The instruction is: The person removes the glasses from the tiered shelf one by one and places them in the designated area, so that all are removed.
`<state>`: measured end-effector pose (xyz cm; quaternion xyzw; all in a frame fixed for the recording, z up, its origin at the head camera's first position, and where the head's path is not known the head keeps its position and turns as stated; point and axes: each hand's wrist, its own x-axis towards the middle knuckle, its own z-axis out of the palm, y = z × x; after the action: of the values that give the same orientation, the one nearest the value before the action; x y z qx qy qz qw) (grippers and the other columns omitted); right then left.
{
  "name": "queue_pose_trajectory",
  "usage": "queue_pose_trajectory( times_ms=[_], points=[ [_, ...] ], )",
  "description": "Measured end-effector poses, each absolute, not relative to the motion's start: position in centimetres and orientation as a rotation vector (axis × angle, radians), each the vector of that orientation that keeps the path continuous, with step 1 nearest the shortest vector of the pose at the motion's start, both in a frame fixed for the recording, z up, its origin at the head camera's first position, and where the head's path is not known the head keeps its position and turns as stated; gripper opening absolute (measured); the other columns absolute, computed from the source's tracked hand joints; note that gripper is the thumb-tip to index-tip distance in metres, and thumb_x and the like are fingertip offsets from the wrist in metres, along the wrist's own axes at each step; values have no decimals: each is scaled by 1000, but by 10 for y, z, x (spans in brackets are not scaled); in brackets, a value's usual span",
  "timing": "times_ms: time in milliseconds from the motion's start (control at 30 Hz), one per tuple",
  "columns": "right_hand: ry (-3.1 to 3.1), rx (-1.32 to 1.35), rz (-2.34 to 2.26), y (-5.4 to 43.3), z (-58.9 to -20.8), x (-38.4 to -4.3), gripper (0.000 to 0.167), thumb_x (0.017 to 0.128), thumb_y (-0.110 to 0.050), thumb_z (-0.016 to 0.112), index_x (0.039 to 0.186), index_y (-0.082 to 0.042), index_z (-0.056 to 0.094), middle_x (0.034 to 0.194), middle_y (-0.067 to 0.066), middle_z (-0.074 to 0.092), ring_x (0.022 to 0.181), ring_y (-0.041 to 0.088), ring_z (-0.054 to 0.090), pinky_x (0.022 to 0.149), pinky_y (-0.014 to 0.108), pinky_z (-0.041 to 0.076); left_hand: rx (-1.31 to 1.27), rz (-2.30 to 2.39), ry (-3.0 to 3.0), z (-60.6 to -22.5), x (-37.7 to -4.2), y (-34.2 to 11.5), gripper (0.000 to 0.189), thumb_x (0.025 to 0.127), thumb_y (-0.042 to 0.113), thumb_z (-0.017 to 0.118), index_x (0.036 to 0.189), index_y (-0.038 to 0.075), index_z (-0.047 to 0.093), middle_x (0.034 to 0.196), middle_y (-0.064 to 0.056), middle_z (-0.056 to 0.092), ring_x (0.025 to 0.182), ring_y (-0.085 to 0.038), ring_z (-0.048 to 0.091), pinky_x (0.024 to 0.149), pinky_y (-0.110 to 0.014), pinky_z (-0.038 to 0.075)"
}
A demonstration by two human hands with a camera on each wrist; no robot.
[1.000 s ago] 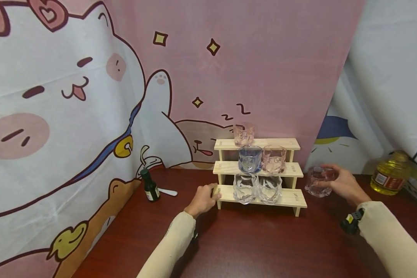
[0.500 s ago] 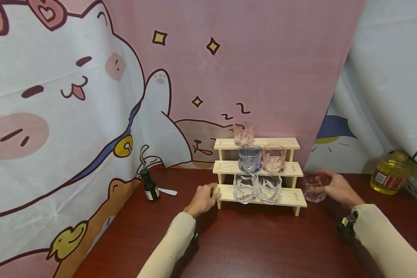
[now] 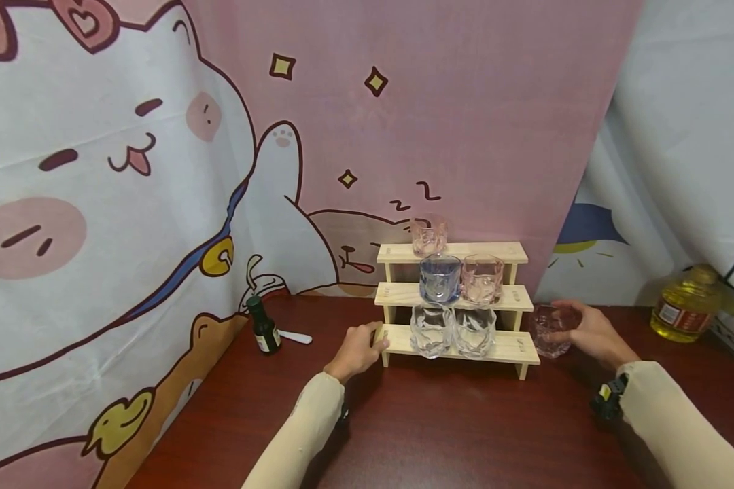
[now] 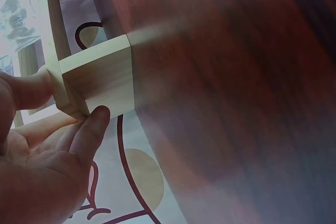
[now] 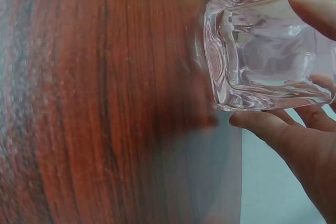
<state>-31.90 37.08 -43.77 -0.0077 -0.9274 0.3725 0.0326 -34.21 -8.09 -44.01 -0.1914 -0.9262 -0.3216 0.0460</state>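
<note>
The right hand (image 3: 592,333) has its grip around a pink glass (image 5: 262,51), thumb on one side and fingers on the other; this glass is just beside the right end of the stand (image 3: 483,253), about upright; whether its base touches the counter (image 3: 440,421), I cannot tell; the left hand (image 3: 356,350) pinches the left end of the lowest step (image 3: 512,346). The smooth wall could slide away if the fingers become too loose; a sideways swing could knock the glass against the step's end and chip it; if the left hand lifts or pulls unevenly, the stand could tilt, and then the clear glasses (image 3: 431,333), close together on the lowest step, could slip and collide.
</note>
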Motion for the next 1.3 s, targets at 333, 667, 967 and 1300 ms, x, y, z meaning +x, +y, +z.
queue_pose_trajectory(
  times_ms=[333, 667, 967, 1300],
  points=[
    [-2849, -8, 1147, 370, -439, -318, 96, 76, -29, 85, 149, 6, 33, 145, 41, 36, 126, 57, 42, 98, 73, 36, -577, -958, -2835, -440, -340, -79, 45, 98, 20, 65, 138, -1, 58, 129, -20, 68, 120, -30, 63, 101, -44, 51],
    [-2836, -8, 1164, 372, -439, -320, 96, 76, -28, 85, 150, 5, 33, 144, 41, 38, 123, 55, 44, 97, 71, 38, -568, -1005, -2858, -438, -342, -80, 49, 99, 20, 64, 141, -2, 54, 136, -21, 63, 127, -33, 59, 103, -46, 50],
    [-2853, 17, 1127, 369, -436, -319, 96, 78, -30, 84, 150, 7, 32, 142, 41, 41, 123, 55, 46, 97, 71, 39, -555, -998, -2871, -438, -344, -80, 49, 100, 22, 63, 142, 0, 54, 135, -20, 64, 126, -30, 60, 103, -44, 51],
    [-2949, 202, 923, 369, -403, -318, 100, 85, -31, 78, 155, 7, 18, 148, 44, 30, 130, 64, 34, 95, 77, 36, -564, -983, -2860, -439, -342, -82, 48, 99, 20, 64, 141, -2, 55, 132, -20, 66, 119, -29, 62, 100, -44, 52]
  ],
)
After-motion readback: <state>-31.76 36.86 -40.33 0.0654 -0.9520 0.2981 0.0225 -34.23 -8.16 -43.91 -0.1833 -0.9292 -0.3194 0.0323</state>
